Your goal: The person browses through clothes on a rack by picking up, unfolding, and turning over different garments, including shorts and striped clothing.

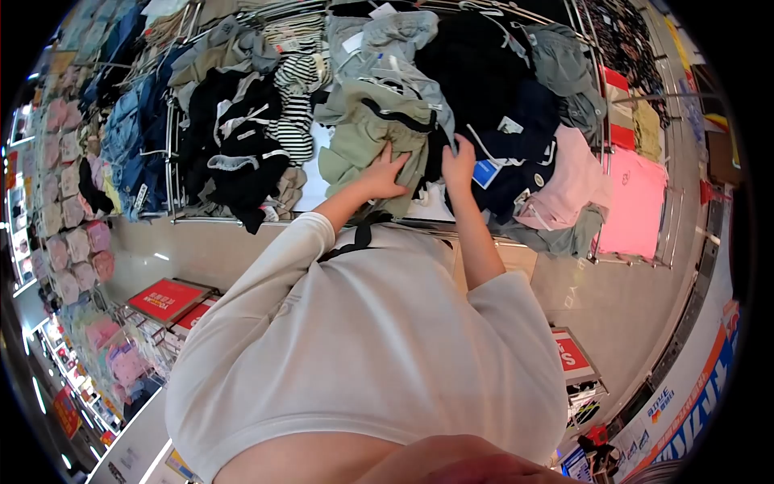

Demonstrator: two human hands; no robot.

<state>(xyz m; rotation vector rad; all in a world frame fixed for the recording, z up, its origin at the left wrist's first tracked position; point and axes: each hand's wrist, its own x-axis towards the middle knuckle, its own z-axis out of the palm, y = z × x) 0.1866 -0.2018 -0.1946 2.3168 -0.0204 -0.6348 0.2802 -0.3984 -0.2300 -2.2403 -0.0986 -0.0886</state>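
My left hand (387, 174) lies with spread fingers on an olive-green garment with a gathered waistband (355, 133), probably trousers or shorts. Just to its right, my right hand (458, 164) has thumb and fingers pinched together on the edge of a light grey garment (403, 39). That garment runs down from the top of the pile, partly under the olive one. Beside my right hand is a navy garment (528, 121) with a blue tag (486, 173). A black garment (468, 68) is heaped beyond it.
Black clothes with pale drawstrings (242, 137) and striped fabric (297, 121) lie left on the metal-railed display table. Pink garments (633, 206) are at the right. Red signs (169, 300) stand low behind, and a wall of hanging packs (76, 194) lines the far left.
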